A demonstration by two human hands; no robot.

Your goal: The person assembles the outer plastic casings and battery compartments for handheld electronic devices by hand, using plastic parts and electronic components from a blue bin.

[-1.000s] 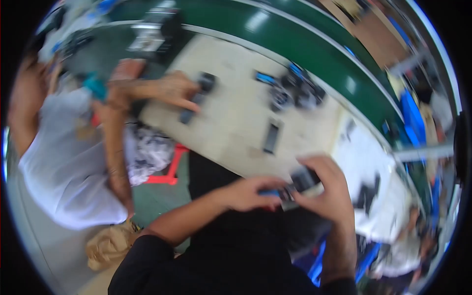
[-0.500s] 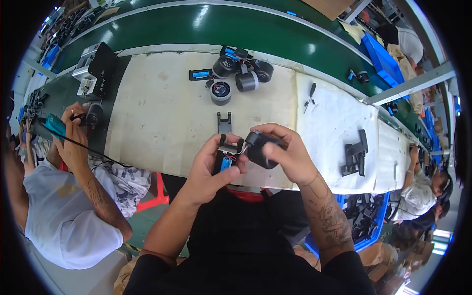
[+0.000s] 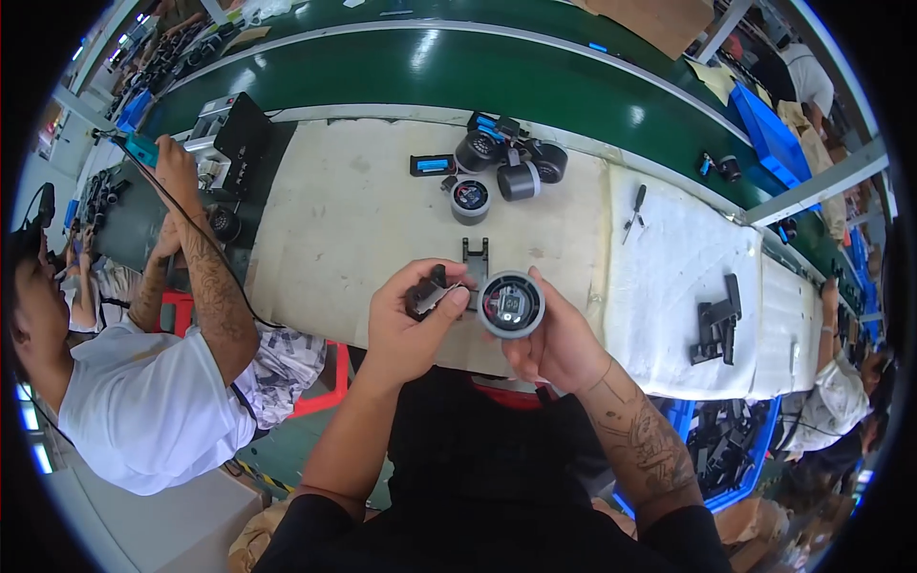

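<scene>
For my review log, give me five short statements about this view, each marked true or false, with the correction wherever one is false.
1. The right hand holds a round unit with its grey rim facing the camera. True.
2. The left hand is empty. False: it holds a dark part.
3. A screwdriver lies on the white sheet. True.
4. The blue bin stands on the worktable, beside the screwdriver. False: it sits below the worktable's near edge, on the right, with black parts in it.
5. The co-worker on the left grips a teal tool. True.
</scene>
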